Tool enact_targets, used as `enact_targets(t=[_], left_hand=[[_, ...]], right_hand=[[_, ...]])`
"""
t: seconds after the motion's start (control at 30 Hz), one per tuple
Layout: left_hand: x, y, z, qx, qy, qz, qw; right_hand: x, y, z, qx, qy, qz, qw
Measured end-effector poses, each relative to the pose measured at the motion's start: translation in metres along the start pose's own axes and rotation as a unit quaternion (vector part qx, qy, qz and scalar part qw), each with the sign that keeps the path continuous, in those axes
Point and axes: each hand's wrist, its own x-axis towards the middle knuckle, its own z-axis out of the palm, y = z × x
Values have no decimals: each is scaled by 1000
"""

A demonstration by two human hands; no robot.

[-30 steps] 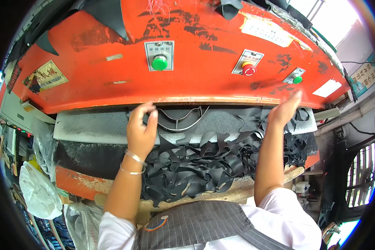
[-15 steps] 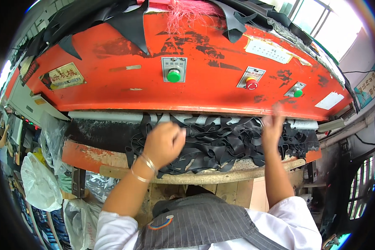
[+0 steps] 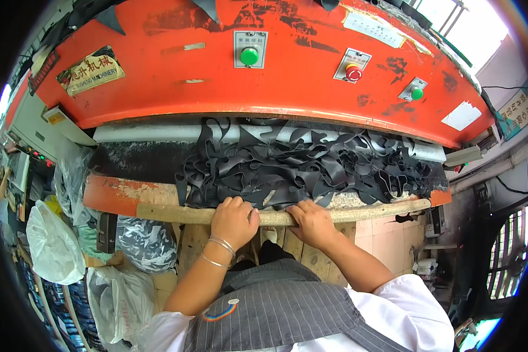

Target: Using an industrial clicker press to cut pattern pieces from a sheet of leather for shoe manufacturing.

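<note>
My left hand [image 3: 233,223] rests at the beige front rail [image 3: 173,213] with its fingers curled over it; two thin bangles circle that wrist. A short way to the right, my right hand [image 3: 314,224] also closes over the rail, fingers bent over its top edge. Just beyond the fingers lies a tangled heap of black leather-like offcuts [image 3: 311,170], strips with curved cut-outs, spread over the machine's bed. A few touch or come close to the fingertips. Behind the heap a white board [image 3: 158,134] runs under the orange machine beam.
The orange beam [image 3: 176,88] carries a green button [image 3: 249,56], a red stop button [image 3: 353,73] and a smaller green button [image 3: 416,94]. Plastic bags [image 3: 56,243] hang and stand at the left. A barred window [image 3: 513,252] is at the right.
Both hands have come down and back from above the offcuts onto the front rail, and closer together. The view has tilted downward, so the floor shows more.
</note>
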Motion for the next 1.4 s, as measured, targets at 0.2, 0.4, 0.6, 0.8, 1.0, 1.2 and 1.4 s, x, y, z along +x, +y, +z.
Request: enact_targets(t=[0.2, 0.4, 0.6, 0.8, 1.0, 1.2, 1.4], left_hand=[[37, -31, -5, -50, -148, -8, 988], [169, -65, 6, -81, -89, 58, 991], [238, -128, 69, -31, -30, 82, 996], [247, -143, 82, -40, -28, 67, 997], [247, -150, 84, -41, -4, 80, 996], [282, -148, 84, -117, 20, 11, 993], [316, -155, 109, -54, 15, -1, 998]], right_hand=[[50, 40, -19, 23, -110, -61, 992], [232, 106, -38, -1, 34, -306, 951], [417, 159, 41, -6, 15, -579, 815], [444, 171, 8, 26, 20, -605, 796], [397, 234, -139, -298, 140, -226, 917], [315, 337, -49, 5, 121, 166, 979], [323, 358, -8, 43, 65, 206, 975]])
